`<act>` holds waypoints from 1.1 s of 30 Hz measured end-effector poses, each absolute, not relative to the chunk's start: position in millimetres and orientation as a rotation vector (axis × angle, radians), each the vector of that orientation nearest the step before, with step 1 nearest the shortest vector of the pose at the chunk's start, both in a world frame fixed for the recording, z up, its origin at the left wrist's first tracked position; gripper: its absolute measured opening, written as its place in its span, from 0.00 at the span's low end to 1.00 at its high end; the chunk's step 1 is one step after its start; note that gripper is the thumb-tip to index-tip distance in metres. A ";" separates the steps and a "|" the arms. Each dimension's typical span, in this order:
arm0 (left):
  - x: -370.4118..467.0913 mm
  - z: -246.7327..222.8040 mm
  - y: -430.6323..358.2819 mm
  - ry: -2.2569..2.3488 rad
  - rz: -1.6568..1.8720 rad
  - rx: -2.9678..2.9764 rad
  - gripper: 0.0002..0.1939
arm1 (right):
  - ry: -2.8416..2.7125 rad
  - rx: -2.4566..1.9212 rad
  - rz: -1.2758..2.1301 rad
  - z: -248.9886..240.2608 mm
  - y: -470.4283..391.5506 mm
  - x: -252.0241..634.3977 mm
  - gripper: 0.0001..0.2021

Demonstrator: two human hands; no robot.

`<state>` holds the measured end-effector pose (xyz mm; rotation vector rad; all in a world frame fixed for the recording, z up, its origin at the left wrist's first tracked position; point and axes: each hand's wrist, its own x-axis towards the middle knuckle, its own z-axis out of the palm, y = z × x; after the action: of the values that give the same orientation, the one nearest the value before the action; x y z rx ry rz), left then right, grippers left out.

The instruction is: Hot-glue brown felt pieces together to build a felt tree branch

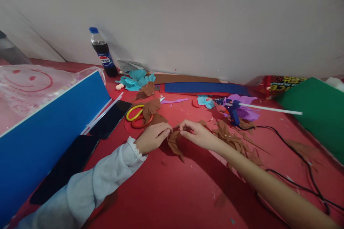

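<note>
Between my two hands, just above the red table, hangs a piece of brown crepe paper with its pointed end downward. My left hand pinches its left side, fingers closed. On the other side my right hand pinches the paper's upper right edge between thumb and fingers. Scissors with yellow and red handles lie just beyond my left hand, partly under brown paper pieces. More cut brown paper is scattered to the right of my right hand.
A blue glue gun with a long white stick and black cable lies on purple paper. Two dark phones rest by a blue panel. Behind stand a cola bottle and turquoise paper flowers; a green panel borders the right.
</note>
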<state>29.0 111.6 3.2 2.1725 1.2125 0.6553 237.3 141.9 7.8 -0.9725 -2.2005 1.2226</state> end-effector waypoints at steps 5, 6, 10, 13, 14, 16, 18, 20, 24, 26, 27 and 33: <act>29.2 -0.4 111.4 1.274 0.672 2.137 0.11 | -2.073 -0.958 1.390 15.6 140.3 242.7 0.04; 29.1 -1.4 111.4 1.276 0.670 2.139 0.10 | -2.047 -0.954 1.425 17.7 140.5 244.6 0.04; 28.7 -4.1 111.5 1.268 0.637 2.182 0.10 | -1.886 -0.974 1.468 24.8 146.9 254.5 0.06; 28.5 -4.8 111.5 1.273 0.648 2.191 0.11 | -1.754 -1.091 1.370 26.9 158.1 263.4 0.07; 28.4 -5.0 111.4 1.268 0.657 2.186 0.12 | -1.724 -1.135 1.325 26.9 162.4 266.2 0.07; 28.2 -5.4 111.3 1.244 0.675 2.173 0.13 | -1.703 -1.223 1.189 25.5 170.6 270.9 0.07; 28.0 -6.0 111.1 1.215 0.692 2.160 0.14 | -1.730 -1.294 1.032 22.6 177.3 273.8 0.06; 27.7 -6.8 110.7 1.206 0.702 2.151 0.15 | -1.786 -1.337 0.895 18.2 182.2 274.6 0.04; 27.3 -9.0 109.9 1.199 0.709 2.131 0.16 | -1.831 -1.351 0.836 6.8 188.2 269.9 0.07; 27.6 -9.9 109.5 1.184 0.719 2.130 0.17 | -1.767 -1.356 0.920 1.4 191.2 264.8 0.08; 27.9 -10.2 109.3 1.179 0.722 2.134 0.17 | -1.725 -1.361 0.963 -0.9 192.9 262.0 0.08; 29.5 -10.0 108.3 1.201 0.746 2.171 0.17 | -1.753 -1.422 0.959 -7.3 203.0 249.3 0.06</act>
<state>29.5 108.3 -10.0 2.1710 1.2007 0.7464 249.3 203.0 -7.3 -1.4223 -1.7531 0.9591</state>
